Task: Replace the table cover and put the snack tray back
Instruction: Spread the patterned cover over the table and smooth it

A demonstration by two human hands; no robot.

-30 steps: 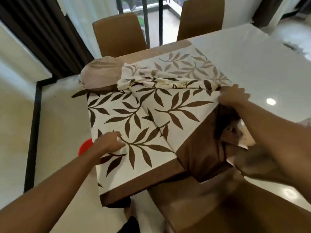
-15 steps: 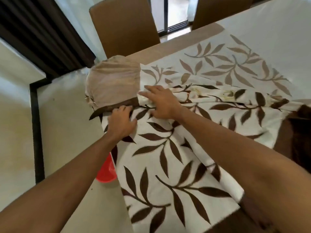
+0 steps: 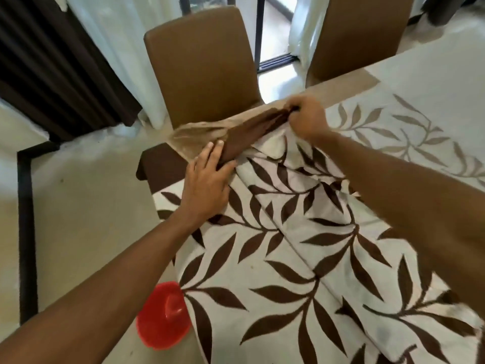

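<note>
While right hand (image 3: 307,119) pinches table cover (image 3: 283,261), left hand (image 3: 207,185) flat on it, chair (image 3: 202,67) beyond, red object (image 3: 163,319) below.

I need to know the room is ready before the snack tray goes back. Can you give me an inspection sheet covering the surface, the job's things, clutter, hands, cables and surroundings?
Surface: table, bare at the far right, the rest under cloth.
Job's things: table cover, leaf print, creased, with its brown border bunched at the far corner; snack tray not in view.
Clutter: red plastic thing on the floor by the table's edge.
Hands: left hand presses on the border; right hand grips the bunched border.
Cables: nothing seen.
Surroundings: brown chair at the corner, second chair beside it, dark curtain.
</note>
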